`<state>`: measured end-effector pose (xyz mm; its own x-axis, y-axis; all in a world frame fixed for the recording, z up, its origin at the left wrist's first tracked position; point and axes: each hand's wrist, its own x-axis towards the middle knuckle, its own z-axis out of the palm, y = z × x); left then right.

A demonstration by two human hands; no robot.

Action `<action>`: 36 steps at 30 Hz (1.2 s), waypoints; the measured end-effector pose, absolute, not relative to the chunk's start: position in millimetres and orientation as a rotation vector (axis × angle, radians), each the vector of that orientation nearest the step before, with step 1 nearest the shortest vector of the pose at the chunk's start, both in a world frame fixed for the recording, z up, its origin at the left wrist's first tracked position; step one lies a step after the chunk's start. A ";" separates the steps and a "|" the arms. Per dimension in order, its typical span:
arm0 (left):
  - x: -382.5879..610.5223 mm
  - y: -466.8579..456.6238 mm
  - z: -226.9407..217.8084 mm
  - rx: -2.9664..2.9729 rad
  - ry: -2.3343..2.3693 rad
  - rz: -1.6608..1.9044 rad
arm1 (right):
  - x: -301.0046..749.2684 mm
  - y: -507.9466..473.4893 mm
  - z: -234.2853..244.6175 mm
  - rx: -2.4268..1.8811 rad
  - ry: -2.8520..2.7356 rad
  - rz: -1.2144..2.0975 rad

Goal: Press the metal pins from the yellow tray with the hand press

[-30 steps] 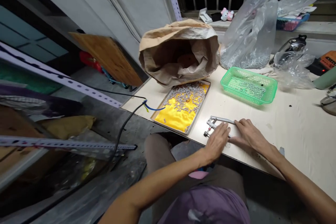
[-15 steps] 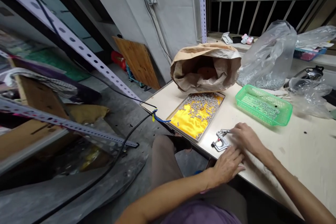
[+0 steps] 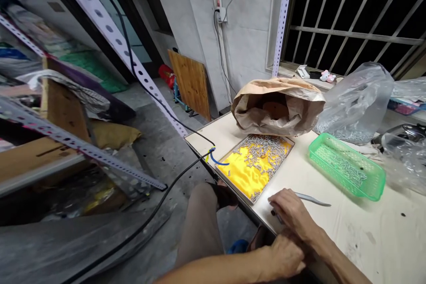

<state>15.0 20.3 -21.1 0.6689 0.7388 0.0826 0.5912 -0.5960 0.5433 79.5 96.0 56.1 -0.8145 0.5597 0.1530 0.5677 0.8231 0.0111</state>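
Observation:
My right hand (image 3: 292,214) lies on the pale table (image 3: 366,235) near its front edge, fingers bent over a metal hand press tool. Only the tool's thin handle (image 3: 313,200) sticks out to the right. My left hand (image 3: 286,255) sits at the table's edge just below my right wrist, fingers curled; what they hold, if anything, is hidden. Just left of my right hand is a flat tray (image 3: 220,167) lined with yellow cloth, with several small metal pins (image 3: 262,146) heaped at its far end.
A green plastic basket (image 3: 314,151) with more pins stands to the right. Behind the tray lies an open brown paper sack (image 3: 279,106), then a clear plastic bag (image 3: 359,102). A black cable (image 3: 179,173) runs to the table's left corner. Perforated shelf rails (image 3: 83,151) crowd the left.
The view has swung up and left. My right hand has slid over the tool's head, covering it. My left hand has drawn back from the tool to the table's edge and curled.

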 end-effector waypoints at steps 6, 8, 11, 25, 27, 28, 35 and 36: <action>-25.9 32.2 20.6 2.376 1.181 0.656 | 150.0 151.1 115.7 -1.256 -2.006 -0.102; -51.4 50.5 35.3 2.262 1.504 0.615 | 185.7 180.7 124.9 -1.421 -1.834 -0.242; -87.9 85.2 44.0 2.096 1.933 0.497 | 228.2 212.0 116.0 -1.623 -1.938 -0.165; -114.3 121.3 30.4 1.442 1.749 0.797 | 78.2 135.3 70.8 -1.226 -1.977 0.775; -114.0 114.2 41.4 1.137 1.578 0.941 | 51.9 139.5 65.7 -1.195 -1.919 0.948; -114.1 109.5 47.2 1.036 1.490 0.995 | 41.0 141.1 63.9 -1.176 -1.880 1.041; -124.7 85.0 66.3 0.827 1.257 1.060 | 10.7 135.9 65.4 -1.126 -1.839 1.317; -126.9 84.0 65.2 0.811 1.240 1.055 | 10.5 134.6 65.6 -1.122 -1.834 1.342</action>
<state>-126.9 84.0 65.2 0.0022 0.9410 -0.3383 -0.1835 0.3330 0.9249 10.5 134.6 65.6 -0.4643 0.8856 -0.0142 0.2812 0.1321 -0.9505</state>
